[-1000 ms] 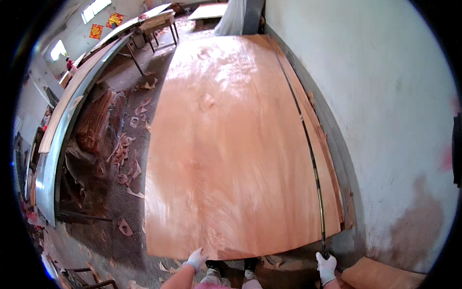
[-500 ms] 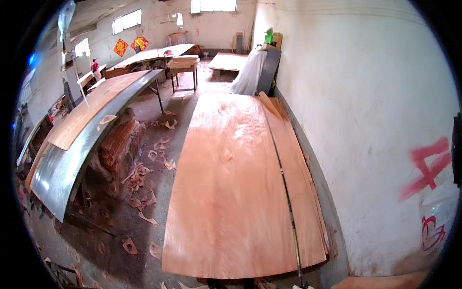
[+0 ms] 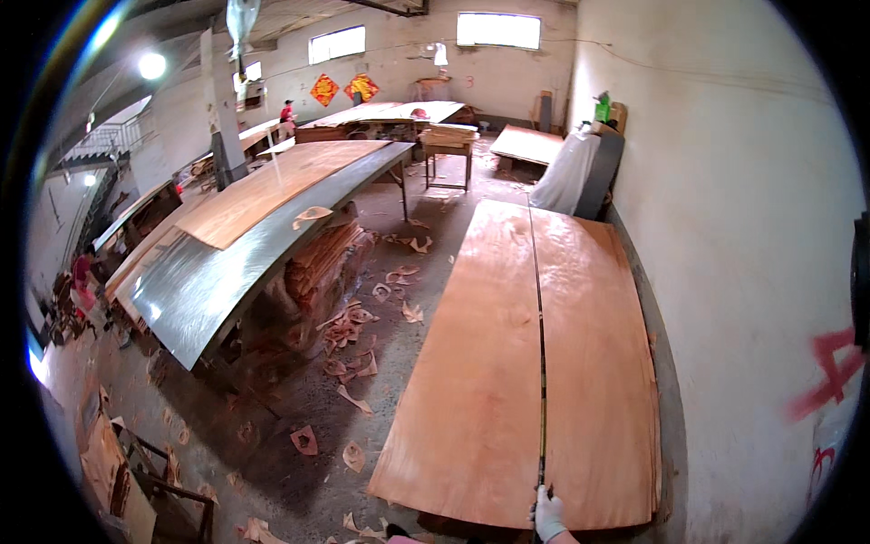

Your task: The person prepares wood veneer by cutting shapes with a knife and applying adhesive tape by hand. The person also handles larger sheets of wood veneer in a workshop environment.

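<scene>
A white-gloved hand of mine, my right hand (image 3: 547, 516), comes in from the lower edge with its fingers closed round the near end of a long thin dark pole (image 3: 543, 381). The pole lies lengthwise across a stack of large reddish-brown wood veneer sheets (image 3: 471, 381), reaching to their far edge. The hand is at the near edge of the stack, right of its middle. My left hand is out of view.
On the left stands a long metal-topped table (image 3: 195, 295) carrying veneer sheets (image 3: 272, 186). Veneer scraps (image 3: 349, 326) litter the floor between. A white wall (image 3: 716, 272) runs along the right. Behind the stack is a plastic-draped object (image 3: 566, 172). People (image 3: 86, 286) stand far left.
The view has swung left. The pole now lies nearer the middle of the sheets, and my gloved hand shows more. A loose torn strip at the far right corner no longer shows.
</scene>
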Available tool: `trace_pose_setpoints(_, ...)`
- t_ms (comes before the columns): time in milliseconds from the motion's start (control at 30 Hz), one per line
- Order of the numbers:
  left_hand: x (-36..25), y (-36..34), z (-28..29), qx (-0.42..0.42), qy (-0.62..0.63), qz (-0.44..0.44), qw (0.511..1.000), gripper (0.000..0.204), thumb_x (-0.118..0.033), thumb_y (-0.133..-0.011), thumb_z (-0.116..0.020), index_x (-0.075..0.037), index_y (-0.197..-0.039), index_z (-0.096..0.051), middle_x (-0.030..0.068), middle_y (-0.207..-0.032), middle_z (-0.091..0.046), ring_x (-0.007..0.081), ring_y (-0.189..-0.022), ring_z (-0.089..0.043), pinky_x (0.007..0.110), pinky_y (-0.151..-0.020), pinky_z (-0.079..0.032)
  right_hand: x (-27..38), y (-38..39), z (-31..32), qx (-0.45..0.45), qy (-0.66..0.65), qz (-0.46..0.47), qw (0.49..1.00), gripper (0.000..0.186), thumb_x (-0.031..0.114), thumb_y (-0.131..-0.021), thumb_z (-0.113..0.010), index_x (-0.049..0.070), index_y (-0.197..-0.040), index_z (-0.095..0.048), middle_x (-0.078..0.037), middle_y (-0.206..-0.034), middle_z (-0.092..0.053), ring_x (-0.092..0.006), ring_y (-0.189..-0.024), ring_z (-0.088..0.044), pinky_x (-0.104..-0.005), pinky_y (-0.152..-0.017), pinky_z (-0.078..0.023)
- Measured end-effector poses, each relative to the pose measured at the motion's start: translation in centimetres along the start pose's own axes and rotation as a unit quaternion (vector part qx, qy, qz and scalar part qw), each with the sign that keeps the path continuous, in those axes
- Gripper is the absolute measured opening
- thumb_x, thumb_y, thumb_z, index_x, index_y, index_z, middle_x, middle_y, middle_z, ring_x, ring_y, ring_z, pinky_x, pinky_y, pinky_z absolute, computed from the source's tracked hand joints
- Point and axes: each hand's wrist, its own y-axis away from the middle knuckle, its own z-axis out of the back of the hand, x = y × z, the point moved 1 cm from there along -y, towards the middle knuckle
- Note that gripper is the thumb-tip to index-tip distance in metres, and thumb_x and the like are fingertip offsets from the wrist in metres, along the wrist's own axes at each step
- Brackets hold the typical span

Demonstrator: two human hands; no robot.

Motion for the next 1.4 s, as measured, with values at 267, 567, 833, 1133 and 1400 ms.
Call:
trace_pose_setpoints(267, 13.2, -0.4, 22.7, -0.164, 0.049, 0.178, 0.969, 0.024, -0.032, -0.088, -0.060, -0.010, -0.097, -0.066, 0.0097, -0.095, -0.066, 0.0245, -0.084, -0.061, 0.038, -0.070, -0.049, -2.9, -2.7, -20.0, 0.000, 0.025, -0.035, 0.999, 0.038, 0.045, -0.099, -0.048, 0.008, -0.101, -0.056, -0.006, -0.055, -0.048, -0.0168, -0.037, -0.044, -0.0339, -0.036, -0.042)
trace_pose_setpoints(567, 26.5, -1.9, 36.3, -0.200, 0.159, 0.236, 0.937, 0.023, -0.031, -0.091, -0.058, -0.010, -0.098, -0.066, 0.0080, -0.094, -0.066, 0.0217, -0.083, -0.061, 0.036, -0.069, -0.049, -1.4, 2.5, -39.1, -0.042, 0.004, -0.060, 0.997, 0.041, 0.046, -0.100, -0.045, 0.005, -0.100, -0.053, -0.006, -0.054, -0.046, -0.0184, -0.037, -0.045, -0.0357, -0.035, -0.041)
trace_pose_setpoints(833, 29.0, -9.1, 35.1, -0.231, 0.302, 0.086, 0.921, 0.027, -0.030, -0.094, -0.056, -0.007, -0.104, -0.064, 0.0048, -0.093, -0.066, 0.0205, -0.081, -0.061, 0.037, -0.064, -0.049, 2.5, 8.1, -56.8, 0.052, -0.064, 0.064, 0.995, 0.040, 0.046, -0.098, -0.050, 0.006, -0.097, -0.056, -0.006, -0.052, -0.045, -0.0169, -0.035, -0.042, -0.0333, -0.032, -0.038)
trace_pose_setpoints(1133, 13.6, -25.8, 50.0, -0.166, 0.171, 0.110, 0.965, 0.032, -0.012, -0.096, -0.056, 0.002, -0.124, -0.059, 0.0077, -0.108, -0.068, 0.0139, -0.091, -0.065, 0.027, -0.076, -0.052, 15.4, 9.9, -84.1, 0.269, 0.008, 0.083, 0.959, 0.042, 0.046, -0.096, -0.054, 0.008, -0.078, -0.053, -0.004, -0.054, -0.050, -0.0160, -0.038, -0.045, -0.0316, -0.037, -0.041)
trace_pose_setpoints(1400, 2.3, -33.6, 63.6, -0.256, 0.370, -0.019, 0.893, 0.046, -0.020, -0.094, -0.063, 0.005, -0.131, -0.052, 0.0123, -0.117, -0.067, 0.0177, -0.108, -0.063, 0.028, -0.094, -0.048, 14.6, 13.9, -105.6, 0.407, 0.048, 0.066, 0.910, 0.043, 0.044, -0.101, -0.045, 0.005, -0.100, -0.064, -0.006, -0.065, -0.060, -0.0171, -0.047, -0.054, -0.0326, -0.047, -0.049)
